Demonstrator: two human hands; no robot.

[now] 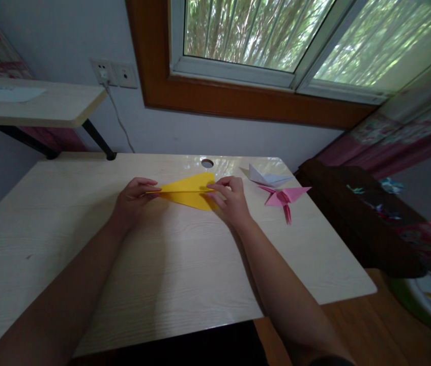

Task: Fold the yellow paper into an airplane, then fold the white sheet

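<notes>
Together, both hands worked a folded yellow paper (190, 192) lying flat on the pale wooden desk (162, 274), toward its far edge. At the paper's narrow tip, the left hand (133, 199) pinched with fingers curled together. At the wide end, the right hand (229, 198) pressed down, fingers bunched on the fold. Just right of it lay a pink origami figure (284, 197) and a white one (266, 177) (both apart from the hands). A round cable hole (207, 163) sat just behind the paper.
</notes>
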